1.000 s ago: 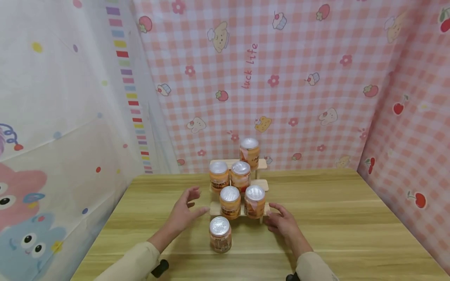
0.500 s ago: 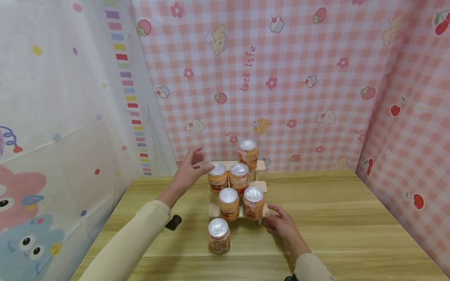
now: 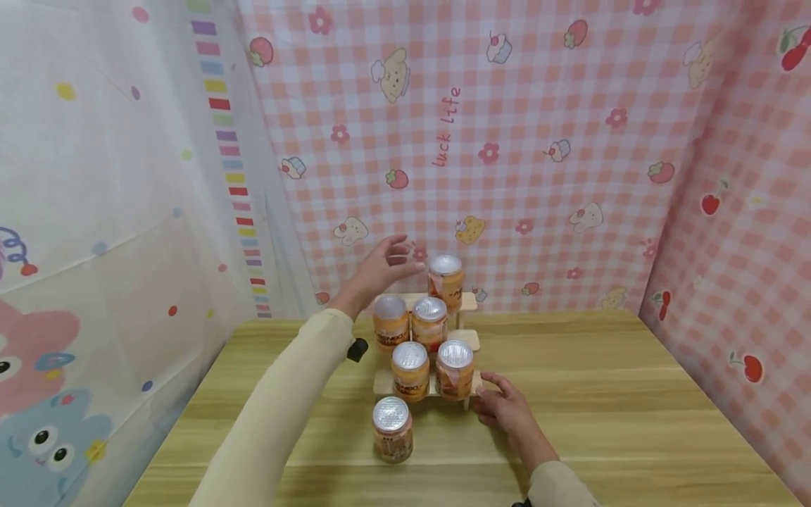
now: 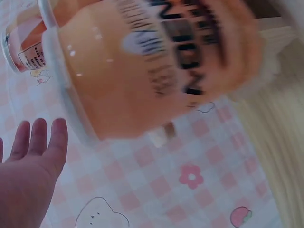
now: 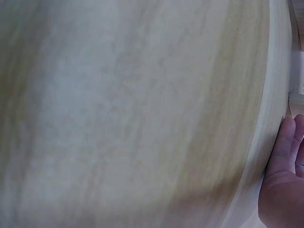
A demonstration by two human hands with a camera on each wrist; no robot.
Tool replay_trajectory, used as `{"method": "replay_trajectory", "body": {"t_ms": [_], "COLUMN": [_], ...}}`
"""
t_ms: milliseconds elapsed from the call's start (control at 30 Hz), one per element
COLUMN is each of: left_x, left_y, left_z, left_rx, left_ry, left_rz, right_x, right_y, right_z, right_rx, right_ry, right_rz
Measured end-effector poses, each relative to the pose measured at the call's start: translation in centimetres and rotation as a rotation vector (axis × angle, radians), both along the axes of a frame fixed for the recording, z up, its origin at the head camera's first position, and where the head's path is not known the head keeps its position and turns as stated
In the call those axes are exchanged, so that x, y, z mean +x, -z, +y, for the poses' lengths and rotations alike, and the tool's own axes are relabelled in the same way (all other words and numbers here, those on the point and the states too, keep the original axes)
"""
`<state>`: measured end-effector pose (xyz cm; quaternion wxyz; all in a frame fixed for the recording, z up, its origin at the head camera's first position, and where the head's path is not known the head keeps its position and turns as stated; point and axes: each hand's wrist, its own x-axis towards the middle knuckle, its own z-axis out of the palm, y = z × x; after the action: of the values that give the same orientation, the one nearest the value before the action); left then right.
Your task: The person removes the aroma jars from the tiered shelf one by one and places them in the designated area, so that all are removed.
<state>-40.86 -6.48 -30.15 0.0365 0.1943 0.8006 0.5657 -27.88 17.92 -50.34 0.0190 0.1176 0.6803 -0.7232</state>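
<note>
A small wooden tiered shelf [image 3: 469, 301] carries several orange cans with silver lids. My left hand [image 3: 379, 270] hovers over the top tier's left part, fingers loosely extended. Its thumb tip is close beside the top can [image 3: 445, 282]; whether they touch I cannot tell. In the left wrist view the hand [image 4: 33, 166] appears with nothing in it, and a blurred can [image 4: 142, 71] fills the near view. At the lower tier's right end rests my right hand [image 3: 510, 415], fingers nearly straight against the shelf edge. The right wrist view shows this hand [image 5: 282, 175] only partly.
On the middle tier stand two cans, the left can [image 3: 391, 324] and the right can [image 3: 429, 325]. The lower tier holds a left can [image 3: 410, 373] and a right can [image 3: 455, 371]. One can [image 3: 393, 431] stands on the table [image 3: 602, 408] in front. A checked cloth [image 3: 507, 176] hangs behind.
My left hand has risen from beside the lower tier, past the middle tier, up and rightward to near the top can. The right hand stays at the shelf's lower right end. The cans keep their places.
</note>
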Motion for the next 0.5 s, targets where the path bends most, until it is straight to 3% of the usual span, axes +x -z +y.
{"method": "replay_trajectory", "body": {"t_ms": [333,500], "left_x": [-2.3,-2.7], "left_y": [0.1,0.3], "left_z": [3.2,4.1], "left_rx": [-0.052,-0.071], "left_ry": [0.059,0.099], "left_rz": [-0.094,-0.089], "right_x": [0.2,0.3], "right_y": [0.0,-0.1], "right_z": [-0.2,-0.2], "right_rx": [-0.010,-0.010], "right_ry": [0.014,0.018], "right_rz": [0.013,0.015]}}
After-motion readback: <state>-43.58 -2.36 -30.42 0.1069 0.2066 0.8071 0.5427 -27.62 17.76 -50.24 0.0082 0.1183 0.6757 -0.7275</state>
